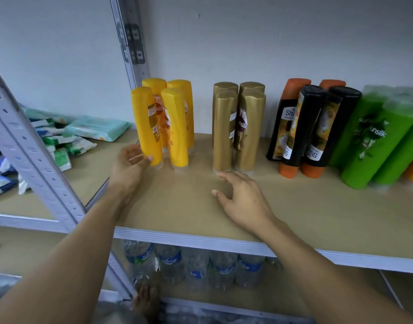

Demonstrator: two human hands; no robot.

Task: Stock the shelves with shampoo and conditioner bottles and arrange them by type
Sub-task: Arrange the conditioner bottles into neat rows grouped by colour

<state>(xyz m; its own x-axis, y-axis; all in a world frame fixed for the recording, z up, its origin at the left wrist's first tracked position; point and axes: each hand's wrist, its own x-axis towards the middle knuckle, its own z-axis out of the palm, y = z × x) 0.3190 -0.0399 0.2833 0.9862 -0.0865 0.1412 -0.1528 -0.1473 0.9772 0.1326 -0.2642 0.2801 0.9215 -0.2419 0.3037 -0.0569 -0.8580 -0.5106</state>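
**Both hands open over the bare front of the shampoo shelf**

We look down on a pale wall (271, 43) behind a grey metal rack with perforated uprights (30, 146). The tan board shelf (317, 218) has a matte, smooth face and a white metal front lip, and its front half is bare from the lip to the bottles, leaving open room across the whole width.

Along the back of the shelf stand four colour groups, well apart from one another. At far right, green Sunsilk bottles (374, 141) are partly cut by the frame edge. Left of them, the black bottles with orange caps (303, 127) stand cap-down and tilt to the right. In the middle, four gold bottles (238, 127) stand two by two, touching, on clear caps. At left, four yellow bottles (163, 122) are packed the same way, glossy with rounded shoulders.

On the neighbouring shelf to the left lie soft teal and white packets (67, 136) in a loose heap. Below the lip, clear water bottles with blue labels (196, 265) stand in a row.

Our left hand (130, 164) is open, fingers loosely spread, thumb tip touching the front-left yellow bottle near its base. Our right hand (243, 197) hovers palm-down with fingers spread, just in front of the gold bottles, gripping nothing.
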